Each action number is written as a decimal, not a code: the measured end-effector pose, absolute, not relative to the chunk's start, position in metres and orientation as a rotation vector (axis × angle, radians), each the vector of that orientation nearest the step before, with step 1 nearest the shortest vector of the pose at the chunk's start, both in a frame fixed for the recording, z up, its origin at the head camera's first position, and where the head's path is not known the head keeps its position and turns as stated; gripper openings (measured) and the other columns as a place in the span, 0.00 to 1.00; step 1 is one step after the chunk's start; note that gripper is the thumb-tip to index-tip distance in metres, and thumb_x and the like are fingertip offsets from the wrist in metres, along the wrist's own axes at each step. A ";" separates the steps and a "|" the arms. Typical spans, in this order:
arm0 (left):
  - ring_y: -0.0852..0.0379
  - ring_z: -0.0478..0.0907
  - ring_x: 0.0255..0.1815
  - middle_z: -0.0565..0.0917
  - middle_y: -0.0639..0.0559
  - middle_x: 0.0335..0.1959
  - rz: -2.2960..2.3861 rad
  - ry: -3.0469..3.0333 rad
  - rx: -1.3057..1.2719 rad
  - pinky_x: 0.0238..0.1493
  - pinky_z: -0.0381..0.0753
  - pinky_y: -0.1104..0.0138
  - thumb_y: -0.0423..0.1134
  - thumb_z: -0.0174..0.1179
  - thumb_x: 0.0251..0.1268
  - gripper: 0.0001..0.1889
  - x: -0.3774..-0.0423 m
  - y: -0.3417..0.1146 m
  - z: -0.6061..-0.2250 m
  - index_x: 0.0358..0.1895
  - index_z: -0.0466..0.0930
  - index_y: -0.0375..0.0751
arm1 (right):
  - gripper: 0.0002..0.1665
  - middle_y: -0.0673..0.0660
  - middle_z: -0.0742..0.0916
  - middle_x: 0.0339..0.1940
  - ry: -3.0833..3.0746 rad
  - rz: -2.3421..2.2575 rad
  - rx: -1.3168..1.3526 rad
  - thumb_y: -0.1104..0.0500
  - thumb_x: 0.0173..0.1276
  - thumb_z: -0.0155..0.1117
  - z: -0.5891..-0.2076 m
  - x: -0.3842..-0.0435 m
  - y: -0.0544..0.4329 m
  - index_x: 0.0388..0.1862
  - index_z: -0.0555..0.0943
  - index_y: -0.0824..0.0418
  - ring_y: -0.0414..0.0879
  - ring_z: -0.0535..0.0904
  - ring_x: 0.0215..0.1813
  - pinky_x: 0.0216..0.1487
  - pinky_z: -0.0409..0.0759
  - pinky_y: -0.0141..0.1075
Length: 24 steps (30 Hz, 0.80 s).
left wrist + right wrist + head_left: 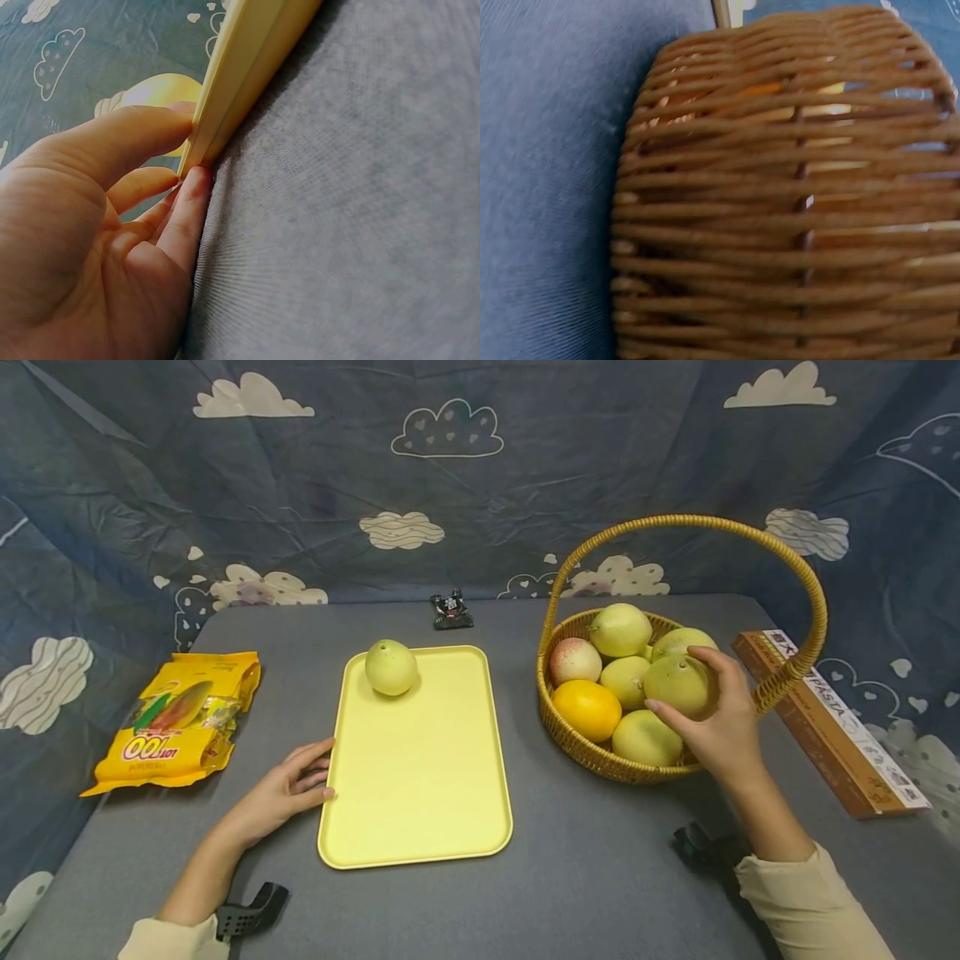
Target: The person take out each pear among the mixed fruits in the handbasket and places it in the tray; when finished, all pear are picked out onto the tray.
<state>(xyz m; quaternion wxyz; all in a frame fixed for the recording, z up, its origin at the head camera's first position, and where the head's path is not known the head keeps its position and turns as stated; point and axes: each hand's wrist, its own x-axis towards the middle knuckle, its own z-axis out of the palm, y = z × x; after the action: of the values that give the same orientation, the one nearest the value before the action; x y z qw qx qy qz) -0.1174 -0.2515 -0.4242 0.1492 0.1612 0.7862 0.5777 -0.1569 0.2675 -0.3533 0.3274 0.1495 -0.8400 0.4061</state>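
Note:
My right hand [723, 727] grips a round yellow-green pear [678, 685] between thumb and fingers, over the right side of a wicker basket [592, 764]. In the basket are more yellow-green pears [647, 739], an orange [587, 710] and a reddish peach [575, 662]. The right wrist view is filled by the basket's woven side [780, 217]; the hand does not show there. My left hand [288, 785] touches the left edge of a yellow tray [420, 777], its thumb and fingertips against the rim [225, 97]. Near the tray's far left corner sits another pear [391, 667].
A yellow candy bag [180, 722] lies at the left. A small black packet [452, 610] is at the back of the grey table [570, 877]. To the right of the basket lies a long brown pasta box [832, 735]. The basket's tall handle [690, 521] arches above the fruit.

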 end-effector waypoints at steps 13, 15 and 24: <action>0.45 0.60 0.60 0.51 0.34 0.64 1.669 2.251 0.471 0.53 0.69 0.77 0.33 0.59 0.59 0.38 -0.117 -0.251 -0.425 0.69 0.47 0.32 | 0.43 0.60 0.71 0.57 -2.325 1.083 0.228 0.71 0.40 0.74 -0.360 -0.158 0.281 0.59 0.68 0.65 0.49 0.61 0.60 0.60 0.59 0.35; 0.42 0.59 0.60 0.50 0.34 0.64 1.673 2.245 0.459 0.53 0.69 0.76 0.33 0.59 0.59 0.38 -0.117 -0.251 -0.425 0.69 0.47 0.33 | 0.44 0.62 0.70 0.57 -2.378 1.088 0.208 0.68 0.42 0.74 -0.358 -0.157 0.282 0.60 0.66 0.64 0.52 0.61 0.59 0.58 0.61 0.42; 0.39 0.57 0.60 0.51 0.35 0.64 1.670 2.245 0.444 0.53 0.69 0.77 0.34 0.59 0.59 0.38 -0.117 -0.250 -0.422 0.69 0.48 0.34 | 0.45 0.61 0.71 0.57 -2.526 1.096 0.138 0.59 0.48 0.73 -0.348 -0.154 0.284 0.65 0.63 0.59 0.50 0.66 0.49 0.39 0.65 0.29</action>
<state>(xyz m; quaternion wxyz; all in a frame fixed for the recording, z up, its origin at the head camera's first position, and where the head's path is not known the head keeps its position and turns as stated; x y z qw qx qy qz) -0.1166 -0.2497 -0.4222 0.1538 0.1550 0.7829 0.5825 -0.1542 0.2835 -0.3476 0.1912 0.0492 -0.8993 0.3902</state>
